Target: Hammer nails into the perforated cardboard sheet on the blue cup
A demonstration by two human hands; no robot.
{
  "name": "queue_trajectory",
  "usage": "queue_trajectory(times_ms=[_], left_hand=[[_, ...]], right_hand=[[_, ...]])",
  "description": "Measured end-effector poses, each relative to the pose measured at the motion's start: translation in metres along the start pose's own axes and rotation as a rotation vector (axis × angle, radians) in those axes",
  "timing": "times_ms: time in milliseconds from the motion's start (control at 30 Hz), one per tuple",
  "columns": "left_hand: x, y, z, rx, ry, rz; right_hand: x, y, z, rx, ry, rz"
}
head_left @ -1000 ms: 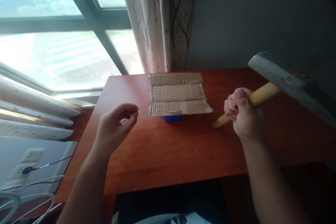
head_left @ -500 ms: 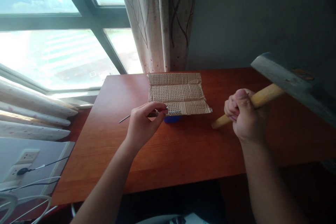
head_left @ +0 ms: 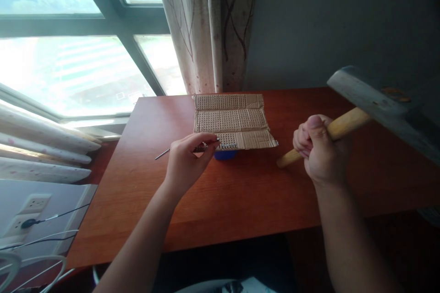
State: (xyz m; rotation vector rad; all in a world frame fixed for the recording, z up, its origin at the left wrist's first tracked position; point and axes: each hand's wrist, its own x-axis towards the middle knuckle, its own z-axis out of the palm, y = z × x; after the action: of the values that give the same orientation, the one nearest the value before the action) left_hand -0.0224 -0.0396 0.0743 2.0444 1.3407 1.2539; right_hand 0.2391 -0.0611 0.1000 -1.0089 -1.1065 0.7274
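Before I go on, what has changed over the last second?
The left hand has moved rightward, to the near-left part of the perforated cardboard, pinching a small shiny piece; a thin metal rod now shows behind it. No visible release. Unchanged: the right hand grips the raised hammer; the cardboard stays put.

My cardboard (head_left: 230, 120) is tan, with rows of dark dots. My hammer (head_left: 359, 115) pairs a yellowish handle (head_left: 347, 124) with a grey head (head_left: 369, 94), and my rod (head_left: 162, 154) is silvery grey. I see a red-brown worktop (head_left: 233, 206), a blue object (head_left: 225, 154), a cream curtain (head_left: 199, 32) patterned with dark branches, a dark grey wall (head_left: 319, 23) and a grey-green window frame (head_left: 115, 23).
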Motion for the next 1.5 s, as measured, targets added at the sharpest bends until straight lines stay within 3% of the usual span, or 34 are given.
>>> queue_trajectory(times_ms=[733,867,967,1167,1367,1500], left_hand=[[-0.002,-0.007,0.004,-0.037,-0.006,0.010],[-0.001,-0.006,0.004,-0.048,-0.018,0.014],[0.000,-0.005,0.005,-0.018,-0.012,0.041],[0.001,-0.006,0.004,-0.025,-0.005,0.078],[0.000,-0.007,0.005,-0.025,-0.027,0.110],[0.001,-0.008,0.005,-0.017,-0.033,0.115]], right_hand=[[0.001,0.000,0.004,-0.038,-0.032,0.008],[0.004,-0.007,0.006,-0.139,-0.171,0.089],[0.004,-0.017,0.006,-0.371,-0.319,0.152],[0.000,-0.036,0.014,-0.746,-0.675,0.137],[0.003,-0.048,0.028,-0.961,-0.688,0.041],[0.006,-0.060,0.035,-0.983,-0.688,0.008]])
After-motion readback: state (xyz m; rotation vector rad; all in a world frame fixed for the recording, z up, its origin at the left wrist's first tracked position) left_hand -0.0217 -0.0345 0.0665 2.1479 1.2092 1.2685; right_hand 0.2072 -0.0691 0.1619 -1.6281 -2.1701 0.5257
